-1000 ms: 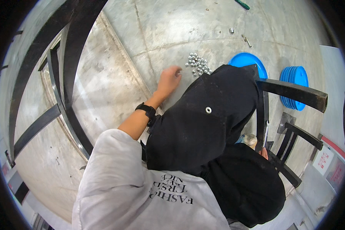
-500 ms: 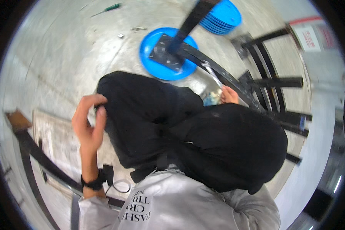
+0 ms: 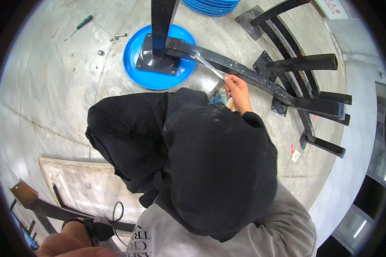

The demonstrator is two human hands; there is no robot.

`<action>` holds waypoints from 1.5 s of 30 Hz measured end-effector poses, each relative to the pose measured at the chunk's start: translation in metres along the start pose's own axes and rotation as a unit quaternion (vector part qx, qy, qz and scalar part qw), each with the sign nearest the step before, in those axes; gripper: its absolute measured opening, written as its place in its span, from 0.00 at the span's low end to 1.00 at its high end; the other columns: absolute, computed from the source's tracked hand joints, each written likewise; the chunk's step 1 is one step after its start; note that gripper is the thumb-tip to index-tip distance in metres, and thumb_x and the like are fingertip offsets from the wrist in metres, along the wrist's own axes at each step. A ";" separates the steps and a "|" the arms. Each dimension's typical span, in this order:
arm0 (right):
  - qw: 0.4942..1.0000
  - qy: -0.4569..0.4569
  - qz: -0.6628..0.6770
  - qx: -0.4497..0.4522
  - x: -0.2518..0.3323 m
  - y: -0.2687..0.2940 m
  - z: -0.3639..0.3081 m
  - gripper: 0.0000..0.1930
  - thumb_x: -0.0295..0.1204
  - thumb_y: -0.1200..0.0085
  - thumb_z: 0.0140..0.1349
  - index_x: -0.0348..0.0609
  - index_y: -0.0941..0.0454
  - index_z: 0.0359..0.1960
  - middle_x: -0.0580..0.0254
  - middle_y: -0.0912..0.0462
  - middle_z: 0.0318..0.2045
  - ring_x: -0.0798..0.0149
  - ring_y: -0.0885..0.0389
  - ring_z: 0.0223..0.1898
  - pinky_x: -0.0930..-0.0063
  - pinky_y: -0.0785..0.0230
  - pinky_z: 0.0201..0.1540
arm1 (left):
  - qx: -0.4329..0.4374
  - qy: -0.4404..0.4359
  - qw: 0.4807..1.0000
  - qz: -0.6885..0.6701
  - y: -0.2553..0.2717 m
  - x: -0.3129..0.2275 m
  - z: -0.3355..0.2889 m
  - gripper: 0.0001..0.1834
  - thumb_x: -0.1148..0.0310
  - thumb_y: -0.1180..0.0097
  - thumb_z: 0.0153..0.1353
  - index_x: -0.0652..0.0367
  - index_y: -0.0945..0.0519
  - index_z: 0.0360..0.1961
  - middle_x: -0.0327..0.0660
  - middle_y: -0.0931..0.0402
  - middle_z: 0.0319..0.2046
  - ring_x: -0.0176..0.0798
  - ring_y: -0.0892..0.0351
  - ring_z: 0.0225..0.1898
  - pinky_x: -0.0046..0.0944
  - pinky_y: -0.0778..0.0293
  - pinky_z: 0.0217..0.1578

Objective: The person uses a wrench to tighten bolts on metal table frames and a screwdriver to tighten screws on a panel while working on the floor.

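Observation:
My right hand [image 3: 238,92] is closed around the lower end of a silver open-end wrench [image 3: 211,67]. The wrench's open jaw lies over or against a long black metal beam [image 3: 227,63]; contact is unclear. That beam joins an upright black post [image 3: 162,25], whose square base plate [image 3: 146,65] rests in a round blue plastic basin [image 3: 131,73]. Down at the lower left, my left hand [image 3: 68,249] is raised close to the camera. The picture's edge cuts it off, so its fingers are hidden. A black watch [image 3: 99,229] is on that wrist.
More black metal frames with foot plates [image 3: 302,64] stand at the right. Stacked blue basins [image 3: 212,6] are at the far edge. A green-handled screwdriver [image 3: 83,22], a bolt [image 3: 121,35] and a nut [image 3: 100,52] lie on the floor. A whitish board [image 3: 81,180] lies left.
My left hand has drawn back from beside my left knee to the lower edge, close to the camera. The view has shifted; my right hand still holds the wrench.

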State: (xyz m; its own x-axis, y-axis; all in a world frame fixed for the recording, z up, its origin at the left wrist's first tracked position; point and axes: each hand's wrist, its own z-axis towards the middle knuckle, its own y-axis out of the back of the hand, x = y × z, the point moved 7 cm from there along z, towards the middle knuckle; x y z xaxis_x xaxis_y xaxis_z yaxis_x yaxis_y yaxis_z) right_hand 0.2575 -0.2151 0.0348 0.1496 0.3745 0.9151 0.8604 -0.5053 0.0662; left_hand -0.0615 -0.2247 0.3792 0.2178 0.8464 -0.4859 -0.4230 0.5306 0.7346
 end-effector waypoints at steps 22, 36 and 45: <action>1.000 -0.029 0.003 -0.008 -0.010 -0.007 0.010 0.08 0.31 0.50 0.59 0.39 0.26 0.32 0.72 0.33 0.15 0.79 0.39 0.14 0.84 0.47 0.16 | -0.026 -0.005 0.999 0.018 -0.011 0.018 0.033 0.10 0.77 0.49 0.44 0.61 0.26 0.31 0.44 0.25 0.26 0.39 0.26 0.28 0.43 0.31 0.35; 1.000 -0.013 -0.001 0.014 -0.022 -0.015 0.029 0.08 0.31 0.51 0.59 0.39 0.25 0.31 0.71 0.32 0.14 0.78 0.38 0.13 0.84 0.46 0.15 | -0.062 0.003 0.997 0.042 -0.026 0.017 0.055 0.08 0.75 0.48 0.45 0.59 0.25 0.30 0.44 0.24 0.25 0.38 0.26 0.26 0.40 0.30 0.32; 0.992 -0.029 -0.007 0.119 -0.014 -0.007 0.010 0.12 0.34 0.54 0.62 0.39 0.22 0.34 0.76 0.36 0.13 0.81 0.42 0.14 0.86 0.50 0.15 | -0.260 0.385 0.879 0.110 0.020 0.081 -0.041 0.09 0.78 0.51 0.45 0.64 0.25 0.31 0.46 0.24 0.26 0.38 0.25 0.27 0.37 0.29 0.31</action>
State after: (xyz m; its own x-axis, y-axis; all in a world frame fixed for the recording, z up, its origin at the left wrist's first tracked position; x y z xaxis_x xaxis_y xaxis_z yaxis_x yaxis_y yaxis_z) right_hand 0.2541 -0.2093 0.0171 0.1586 0.4285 0.8895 0.9522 -0.3045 -0.0231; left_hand -0.0888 -0.1471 0.3351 -0.4943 0.5375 -0.6832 -0.7690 0.0962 0.6320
